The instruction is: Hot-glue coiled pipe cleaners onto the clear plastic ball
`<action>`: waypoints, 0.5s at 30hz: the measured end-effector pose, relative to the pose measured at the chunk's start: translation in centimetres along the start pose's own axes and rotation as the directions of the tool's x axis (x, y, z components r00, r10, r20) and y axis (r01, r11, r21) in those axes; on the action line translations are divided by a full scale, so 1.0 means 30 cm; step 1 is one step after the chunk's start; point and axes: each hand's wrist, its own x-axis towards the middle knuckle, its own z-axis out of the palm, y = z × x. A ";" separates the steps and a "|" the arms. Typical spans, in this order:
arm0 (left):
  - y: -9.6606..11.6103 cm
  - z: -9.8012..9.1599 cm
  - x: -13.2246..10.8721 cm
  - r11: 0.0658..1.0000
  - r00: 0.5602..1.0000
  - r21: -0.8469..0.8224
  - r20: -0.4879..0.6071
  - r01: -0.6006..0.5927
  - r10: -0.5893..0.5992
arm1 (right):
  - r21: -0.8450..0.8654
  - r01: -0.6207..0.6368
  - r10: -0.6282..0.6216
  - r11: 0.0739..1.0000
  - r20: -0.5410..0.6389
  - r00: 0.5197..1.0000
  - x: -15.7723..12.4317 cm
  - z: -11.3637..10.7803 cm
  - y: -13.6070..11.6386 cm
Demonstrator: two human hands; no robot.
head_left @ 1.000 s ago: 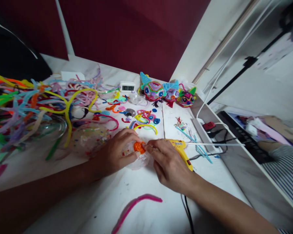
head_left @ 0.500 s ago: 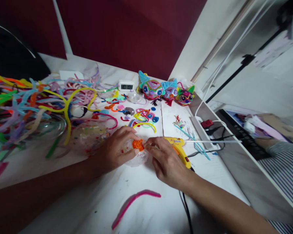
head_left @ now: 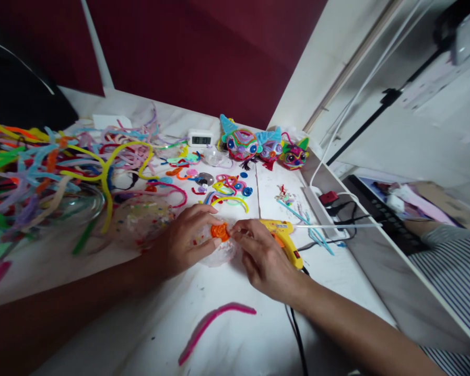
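A coiled orange pipe cleaner (head_left: 220,231) sits on top of a clear plastic ball (head_left: 221,256) that has small coloured bits showing. My left hand (head_left: 188,237) curves around the ball's left side, its thumb and fingertips closed against ball and coil. From the right, my right hand (head_left: 264,256) pinches the coil's edge between thumb and forefinger. A yellow glue gun (head_left: 284,237) lies just behind my right hand, with a white glue stick (head_left: 337,226) jutting out. A pink pipe cleaner (head_left: 219,324) lies bent on the table in front.
Loose pipe cleaners (head_left: 43,183) pile up at left. Another clear ball (head_left: 141,219) stands beside my left wrist. Decorated animal-head balls (head_left: 242,144) and a small digital clock (head_left: 200,138) line the back. A power strip (head_left: 319,203) and cables run along the right edge. Another person's striped clothing (head_left: 454,282) shows at right.
The view has shifted slightly. Both hands stay on the ball, and the orange coil has turned a little between my fingers.
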 end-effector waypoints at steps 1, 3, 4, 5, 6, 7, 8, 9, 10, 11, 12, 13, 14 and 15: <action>-0.001 0.000 0.000 1.000 1.000 -0.001 0.003 -0.002 0.002 | -0.001 -0.001 0.001 1.000 0.006 1.000 0.001 -0.002 0.000; -0.003 0.000 -0.002 1.000 1.000 0.004 -0.001 -0.012 0.012 | -0.001 -0.005 0.005 1.000 0.004 1.000 0.001 -0.003 0.002; -0.004 0.001 -0.003 1.000 1.000 0.007 -0.008 -0.021 0.021 | 0.002 -0.006 0.006 1.000 -0.003 1.000 0.001 -0.002 0.004; -0.005 0.002 -0.004 1.000 0.999 0.012 -0.014 -0.029 0.029 | 0.005 -0.006 0.006 1.000 -0.015 1.000 0.001 -0.001 0.006; -0.006 0.003 -0.005 0.999 0.999 0.014 -0.019 -0.035 0.036 | 0.009 -0.006 0.006 1.000 -0.028 1.000 0.001 0.001 0.007; -0.006 0.004 -0.006 0.999 0.999 0.013 -0.024 -0.041 0.041 | 0.012 -0.004 0.005 1.000 -0.037 0.999 0.001 0.004 0.009; -0.006 0.005 -0.007 0.999 0.998 0.010 -0.029 -0.047 0.047 | 0.015 -0.001 0.002 1.000 -0.043 0.999 0.001 0.007 0.011; -0.006 0.006 -0.008 0.999 0.998 0.005 -0.029 -0.049 0.049 | 0.019 0.000 0.001 1.000 -0.046 0.999 0.002 0.009 0.012; -0.005 0.007 -0.008 0.999 0.998 -0.002 -0.032 -0.051 0.051 | 0.023 0.000 0.001 1.000 -0.047 0.999 0.002 0.010 0.013; -0.004 0.008 -0.008 0.999 0.998 -0.009 -0.034 -0.052 0.051 | 0.028 0.001 0.000 1.000 -0.048 0.999 0.003 0.011 0.014; -0.004 0.008 -0.008 0.998 0.998 -0.015 -0.036 -0.053 0.053 | 0.031 0.000 0.001 1.000 -0.048 0.999 0.003 0.012 0.014; -0.003 0.009 -0.007 0.998 0.998 -0.019 -0.038 -0.054 0.053 | 0.034 0.000 0.002 0.999 -0.053 0.999 0.004 0.011 0.014; -0.002 0.010 -0.006 0.998 0.998 -0.021 -0.039 -0.052 0.051 | 0.036 -0.001 0.003 0.999 -0.057 0.998 0.004 0.010 0.014; -0.001 0.010 -0.005 0.999 0.998 -0.021 -0.040 -0.048 0.047 | 0.039 -0.002 0.004 0.999 -0.061 0.998 0.003 0.008 0.015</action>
